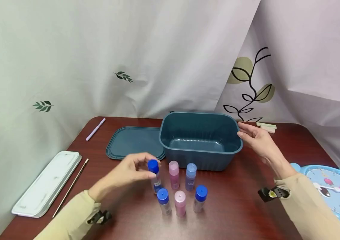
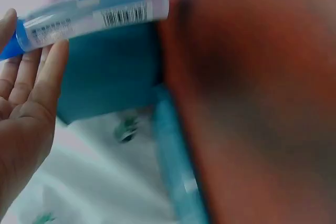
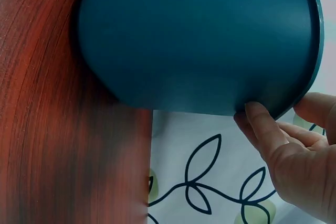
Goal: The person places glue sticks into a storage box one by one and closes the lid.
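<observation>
My left hand (image 1: 128,171) holds a blue-capped tube (image 1: 156,184) near its cap, thumb on one side and fingers on the other. In the left wrist view this tube (image 2: 105,19) has a clear body with a barcode. Close by stand a pink tube (image 1: 174,176), a light blue tube (image 1: 190,178), two more blue-capped tubes (image 1: 165,203) and a pale pink tube (image 1: 180,205). My right hand (image 1: 258,141) touches the right end of a dark teal bin (image 1: 200,160). Fairly straight fingers (image 3: 268,129) rest against its outer wall, with the thumb by the rim.
Left of the bin lies its flat teal lid (image 1: 134,141). A purple pen (image 1: 95,129), a white case (image 1: 48,183) and a thin dark stick (image 1: 71,188) are farther left. At the right are pale blocks (image 1: 266,127) and a blue clock (image 1: 335,186). A curtain hangs behind the table.
</observation>
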The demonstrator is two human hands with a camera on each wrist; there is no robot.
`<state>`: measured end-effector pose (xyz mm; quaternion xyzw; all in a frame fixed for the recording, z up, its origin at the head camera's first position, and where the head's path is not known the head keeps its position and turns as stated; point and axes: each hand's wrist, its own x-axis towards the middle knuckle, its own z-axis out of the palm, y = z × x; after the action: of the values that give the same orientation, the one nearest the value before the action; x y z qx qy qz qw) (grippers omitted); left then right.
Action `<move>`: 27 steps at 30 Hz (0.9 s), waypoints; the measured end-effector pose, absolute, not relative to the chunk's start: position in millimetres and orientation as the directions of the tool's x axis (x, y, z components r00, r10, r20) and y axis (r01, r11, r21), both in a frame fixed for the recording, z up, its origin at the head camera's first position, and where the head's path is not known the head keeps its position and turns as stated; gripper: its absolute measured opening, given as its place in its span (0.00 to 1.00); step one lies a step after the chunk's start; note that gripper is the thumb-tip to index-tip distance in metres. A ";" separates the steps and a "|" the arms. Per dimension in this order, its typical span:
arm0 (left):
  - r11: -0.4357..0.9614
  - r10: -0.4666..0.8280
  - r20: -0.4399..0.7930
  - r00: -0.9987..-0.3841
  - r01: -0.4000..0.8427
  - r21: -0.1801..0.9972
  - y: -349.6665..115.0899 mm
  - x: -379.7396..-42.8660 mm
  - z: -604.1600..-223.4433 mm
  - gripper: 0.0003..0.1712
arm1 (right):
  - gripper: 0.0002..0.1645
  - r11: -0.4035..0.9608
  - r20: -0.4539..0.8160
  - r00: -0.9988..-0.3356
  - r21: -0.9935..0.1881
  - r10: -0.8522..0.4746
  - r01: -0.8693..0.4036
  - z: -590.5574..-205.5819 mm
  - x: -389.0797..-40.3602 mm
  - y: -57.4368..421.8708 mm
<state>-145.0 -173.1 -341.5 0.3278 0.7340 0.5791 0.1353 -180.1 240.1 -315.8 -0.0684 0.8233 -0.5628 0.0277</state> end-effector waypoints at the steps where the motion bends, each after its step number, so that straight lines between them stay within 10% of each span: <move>1: 0.134 0.632 0.185 -0.752 0.342 0.930 -175.2 -148.9 -332.0 0.17 | 0.35 0.358 0.031 -0.989 -0.930 -0.143 -0.081 -315.2 -180.3 240.7; 13: 0.191 0.553 0.207 -0.807 0.364 0.911 -138.7 -211.8 -197.7 0.24 | 0.36 0.374 0.040 -0.992 -0.924 -0.123 -0.083 -312.2 -180.8 245.1; 27: 0.345 0.669 -0.017 -0.743 0.290 0.893 -5.0 -268.8 -223.7 0.21 | 0.34 0.403 0.038 -0.991 -0.911 -0.125 -0.086 -316.7 -178.3 238.3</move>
<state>-268.8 -5.0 -223.7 0.3011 0.7966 0.4867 0.1945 -178.3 238.3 -316.7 -0.0630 0.8375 -0.5426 0.0178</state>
